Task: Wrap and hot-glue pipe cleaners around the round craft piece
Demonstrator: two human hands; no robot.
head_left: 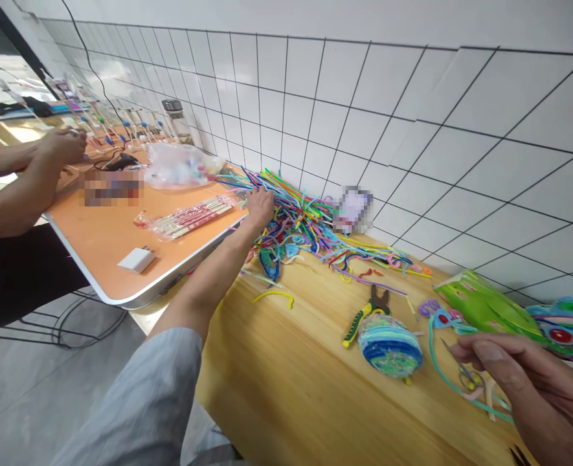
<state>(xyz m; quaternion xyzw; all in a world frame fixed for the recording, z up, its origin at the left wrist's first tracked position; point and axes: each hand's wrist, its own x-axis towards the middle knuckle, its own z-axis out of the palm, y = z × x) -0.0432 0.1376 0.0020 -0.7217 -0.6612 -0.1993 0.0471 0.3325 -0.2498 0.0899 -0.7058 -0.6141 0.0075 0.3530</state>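
Observation:
My left hand [260,206] reaches to the heap of coloured pipe cleaners [298,210] by the wall, its fingers curled down onto them; the fingertips are hidden. At the right edge, my right hand [533,382] is raised with thumb and fingertips pressed together. What they pinch, if anything, I cannot make out. Small scissors [469,375] and a curved teal pipe cleaner [434,356] show just behind those fingertips. A ball wrapped in blue, green and white pipe cleaners [390,346] rests on the wooden table [286,369], against yellow-and-green handled pliers [364,317].
An orange table [96,252] adjoins on the left, with wrapped sticks [189,217], a white charger plug [136,260], a plastic bag [179,165] and a bottle [179,120]. Another person's hands [63,149] work there. Along the tiled wall lies a green packet [490,304].

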